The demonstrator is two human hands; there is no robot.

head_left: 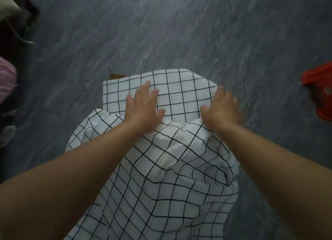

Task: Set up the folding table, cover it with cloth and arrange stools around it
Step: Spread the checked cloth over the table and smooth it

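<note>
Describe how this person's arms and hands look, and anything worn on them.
The left hand and right hand are bare: no gloves, rings, watch or bracelet show. The left arm and right arm are uncovered to the frame's edge, with no sleeve in view.

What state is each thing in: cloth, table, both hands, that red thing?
Cloth: flat at far end, bunched nearer.
Table: covered, one brown corner showing.
Left hand: open, flat on cloth.
Right hand: open, on cloth, blurred.
Red thing: on floor, apart from table.
</note>
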